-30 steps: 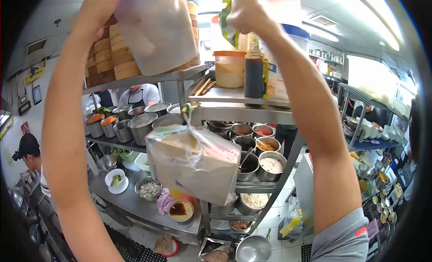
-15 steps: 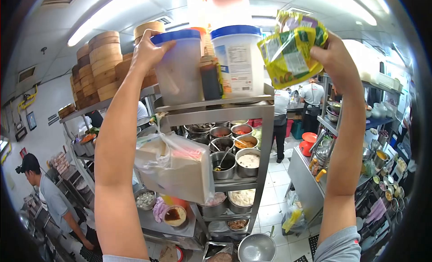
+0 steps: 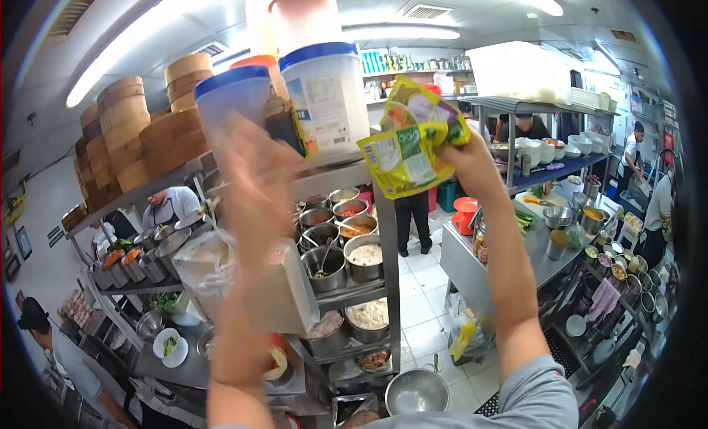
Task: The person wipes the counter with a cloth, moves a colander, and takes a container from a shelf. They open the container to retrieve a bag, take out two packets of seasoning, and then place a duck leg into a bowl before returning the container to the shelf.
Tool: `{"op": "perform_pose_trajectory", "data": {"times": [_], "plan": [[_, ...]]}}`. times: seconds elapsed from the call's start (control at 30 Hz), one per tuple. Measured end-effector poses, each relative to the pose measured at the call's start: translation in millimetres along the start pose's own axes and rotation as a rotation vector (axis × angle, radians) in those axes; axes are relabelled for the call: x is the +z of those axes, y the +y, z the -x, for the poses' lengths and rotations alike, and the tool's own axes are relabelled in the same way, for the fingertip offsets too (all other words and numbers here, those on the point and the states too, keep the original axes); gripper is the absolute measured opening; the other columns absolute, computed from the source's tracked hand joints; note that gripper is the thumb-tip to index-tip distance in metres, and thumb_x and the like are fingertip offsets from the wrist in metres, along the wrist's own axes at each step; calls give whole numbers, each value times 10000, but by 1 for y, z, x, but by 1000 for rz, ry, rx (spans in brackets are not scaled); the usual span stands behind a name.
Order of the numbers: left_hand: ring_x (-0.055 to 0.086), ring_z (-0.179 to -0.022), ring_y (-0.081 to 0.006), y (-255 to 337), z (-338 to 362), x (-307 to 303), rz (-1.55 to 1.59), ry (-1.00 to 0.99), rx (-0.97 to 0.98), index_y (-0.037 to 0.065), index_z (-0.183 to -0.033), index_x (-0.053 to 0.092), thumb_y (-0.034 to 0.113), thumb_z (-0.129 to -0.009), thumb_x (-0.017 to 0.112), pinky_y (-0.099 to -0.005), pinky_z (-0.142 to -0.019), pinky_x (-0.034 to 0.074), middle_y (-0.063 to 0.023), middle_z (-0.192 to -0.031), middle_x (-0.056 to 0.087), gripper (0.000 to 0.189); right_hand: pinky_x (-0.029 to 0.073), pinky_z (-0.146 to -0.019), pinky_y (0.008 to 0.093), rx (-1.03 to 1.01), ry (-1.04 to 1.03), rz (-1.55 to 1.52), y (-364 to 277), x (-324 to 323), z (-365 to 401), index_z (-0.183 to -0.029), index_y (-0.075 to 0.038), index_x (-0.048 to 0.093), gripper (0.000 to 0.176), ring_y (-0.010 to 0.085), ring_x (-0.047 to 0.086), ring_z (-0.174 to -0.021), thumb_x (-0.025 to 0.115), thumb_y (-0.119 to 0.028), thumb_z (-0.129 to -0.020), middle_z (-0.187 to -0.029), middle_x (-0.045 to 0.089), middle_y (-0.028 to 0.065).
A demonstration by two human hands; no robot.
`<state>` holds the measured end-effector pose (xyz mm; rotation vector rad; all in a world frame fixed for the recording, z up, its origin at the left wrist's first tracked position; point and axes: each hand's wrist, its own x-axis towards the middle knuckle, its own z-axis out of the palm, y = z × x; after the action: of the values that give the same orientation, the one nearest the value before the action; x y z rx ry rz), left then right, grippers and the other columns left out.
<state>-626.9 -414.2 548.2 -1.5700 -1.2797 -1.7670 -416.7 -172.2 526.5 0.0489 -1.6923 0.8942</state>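
Raised in front of the shelf, my right hand [image 3: 464,155] grips a pair of yellow-and-green printed food packets [image 3: 414,143] by their side. My left hand [image 3: 258,160] is smeared by motion, so its fingers cannot be made out. It passes in front of a translucent tub with a blue lid [image 3: 232,84] on the top shelf and covers the tub's lower part. Beside that tub stand a bottle of dark liquid [image 3: 280,123], partly hidden, and a white labelled bucket with a blue lid [image 3: 324,105].
Steel pots of ingredients [image 3: 324,270] fill the shelves below. A plastic-bagged box [image 3: 284,289] hangs at the rack's side. Stacked bamboo steamers [image 3: 122,130] stand at left. A worker [image 3: 81,363] is at lower left, others farther back. A steel bowl [image 3: 417,392] sits low in front.
My left hand has come off the blue-lidded tub and moved lower. My right hand has lowered with the packets still in it. The view has turned to the right.
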Motion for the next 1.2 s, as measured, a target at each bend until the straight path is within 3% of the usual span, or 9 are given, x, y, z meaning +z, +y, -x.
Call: {"op": "perform_pose_trajectory", "data": {"times": [0.1, 0.17, 0.3, 0.37, 0.43, 0.7, 0.93, 1.1, 1.2], "plan": [[418, -1347, -245, 25, 148, 59, 1014, -352, -540, 162, -1530, 256, 458, -968, 586, -485, -1060, 407, -94, -1499, 378, 716, 521, -835, 367, -281, 29, 440, -10, 44, 86, -1173, -13, 595, 380, 361, 668, -994, 574, 63, -801, -1086, 663, 191], [415, -1372, -278, -5, 185, 86, 1591, -195, -900, 147, -1516, 288, 563, -997, 431, -498, -1058, 420, -89, -1508, 388, 680, 476, -987, 418, -357, -262, 545, -13, 63, 144, -1236, -56, 604, 521, 346, 603, -1175, 578, 121, -746, -1235, 635, 160], [475, -1332, -320, -69, 256, 101, 1734, -267, -959, 95, -1473, 363, 595, -1012, 310, -574, -1106, 361, -146, -1440, 487, 682, 426, -1040, 424, -8, -352, 433, 26, 59, 223, -1258, -42, 606, 385, 317, 595, -1211, 589, 5, -876, -1241, 657, 131], [476, -1317, -334, -79, 283, 104, 1705, -238, -1128, 109, -1472, 359, 560, -1007, 375, -620, -1092, 365, -121, -1446, 477, 648, 502, -947, 367, 494, 143, -115, 53, 50, 255, -1244, 2, 589, 280, 246, 661, -1077, 570, -79, -977, -1179, 674, 125], [494, -1307, -331, -88, 308, 107, 1716, -90, -1232, 95, -1439, 401, 404, -1023, 464, -612, -1088, 361, -133, -1399, 527, 522, 550, -850, 310, 533, 537, -580, 63, 40, 261, -1215, 22, 579, 277, 174, 679, -972, 557, -171, -1017, -1136, 672, 113], [548, -1204, -216, -117, 363, 109, 1533, -101, -1145, 97, -1352, 523, 208, -1013, 528, -457, -1018, 447, -64, -1339, 578, 357, 577, -882, 364, 675, 595, -679, 85, 4, 304, -1209, 27, 518, 243, 212, 687, -996, 543, -64, -985, -1141, 664, 153], [548, -1243, -272, -121, 367, 111, 1524, -87, -1186, 121, -1389, 458, 78, -985, 525, -471, -1035, 455, -108, -1371, 548, 412, 557, -895, 350, 634, 568, -652, 83, 11, 295, -1188, 9, 535, 235, 193, 674, -984, 580, -32, -960, -1107, 660, 134], [516, -1288, -290, -129, 360, 94, 1441, -227, -1278, 26, -1423, 423, 472, -996, 489, -486, -1072, 416, -131, -1395, 535, 621, 538, -774, 275, 732, 268, -308, 80, 18, 275, -1067, 28, 595, 192, 116, 645, -856, 668, -62, -914, -970, 677, 85], [506, -1308, -258, -129, 356, 89, 1330, -347, -1263, 15, -1449, 395, 676, -933, 404, -428, -1082, 420, -130, -1430, 508, 838, 504, -710, 305, 753, -207, 334, 88, 29, 259, -1012, 1, 598, 306, 127, 620, -785, 762, -203, -854, -906, 681, 99]]}}
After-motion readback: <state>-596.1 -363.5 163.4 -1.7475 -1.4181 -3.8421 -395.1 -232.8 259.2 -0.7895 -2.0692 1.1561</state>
